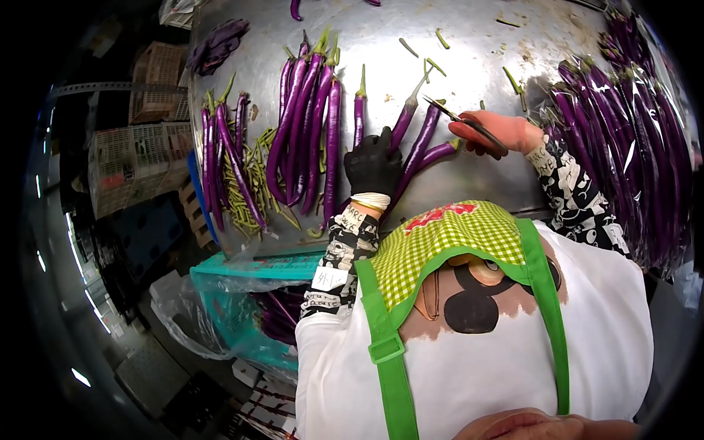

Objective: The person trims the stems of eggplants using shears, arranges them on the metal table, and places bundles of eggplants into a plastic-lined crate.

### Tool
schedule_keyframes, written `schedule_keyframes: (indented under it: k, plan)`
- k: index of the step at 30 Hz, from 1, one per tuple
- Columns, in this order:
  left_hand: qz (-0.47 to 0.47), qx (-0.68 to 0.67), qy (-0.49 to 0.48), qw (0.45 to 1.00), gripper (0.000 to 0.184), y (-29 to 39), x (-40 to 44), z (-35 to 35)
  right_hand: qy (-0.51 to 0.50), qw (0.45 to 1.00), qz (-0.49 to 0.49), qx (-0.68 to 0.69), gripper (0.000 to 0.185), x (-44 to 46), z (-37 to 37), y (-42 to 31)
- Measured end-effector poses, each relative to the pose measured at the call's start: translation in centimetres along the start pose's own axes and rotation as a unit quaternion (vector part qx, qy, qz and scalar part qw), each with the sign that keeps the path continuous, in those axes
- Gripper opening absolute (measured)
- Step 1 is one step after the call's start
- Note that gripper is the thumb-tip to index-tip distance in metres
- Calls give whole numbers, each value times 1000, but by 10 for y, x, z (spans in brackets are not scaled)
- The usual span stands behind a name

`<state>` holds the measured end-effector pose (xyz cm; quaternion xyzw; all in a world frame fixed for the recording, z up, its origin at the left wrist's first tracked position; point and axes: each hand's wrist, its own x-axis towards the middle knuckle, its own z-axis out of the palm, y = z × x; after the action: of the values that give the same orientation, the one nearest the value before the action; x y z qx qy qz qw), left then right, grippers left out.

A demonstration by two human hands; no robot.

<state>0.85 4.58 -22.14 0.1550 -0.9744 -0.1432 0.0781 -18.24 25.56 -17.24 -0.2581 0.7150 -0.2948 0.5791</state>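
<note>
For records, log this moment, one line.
left hand, black glove: on long purple eggplant | right hand, orange glove: holding dark scissors | grey metal table

Black-gloved left hand [372,165] on loose eggplants [419,147]; orange-gloved right hand [502,132] holds scissors [480,130], tips near a stem end; green trimmings [408,48] scattered over metal table [484,66]; bagged eggplants [645,161] at right.

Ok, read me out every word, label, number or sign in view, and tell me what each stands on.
"MARC": left sleeve, near the cuff.
"JANIC", as best I can read it: same sleeve, near the elbow.
White label on that sleeve: handwritten marks, too blurred to read.
Right sleeve: lettering near the cuff, too small to read.
Apron: red print, too distorted to read.
</note>
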Motion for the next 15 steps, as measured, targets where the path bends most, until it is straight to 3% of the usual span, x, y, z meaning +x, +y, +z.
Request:
schedule_keyframes:
  k: [2,6,9,15]
  plan:
    - [-17,-7,-28,999,29,5,1,-4,12,1000,-3,-19,62,6,0,-4]
    - [-9,7,35,999,25,-4,0,9,16,998,-13,-55,62,6,-4,8]
    - [-20,8,16,1000,25,-4,2,8,19,999,18,-46,58,-10,-5,-5]
    - [26,-45,10,999,32,-7,-4,11,28,999,-6,-32,59,8,-6,0]
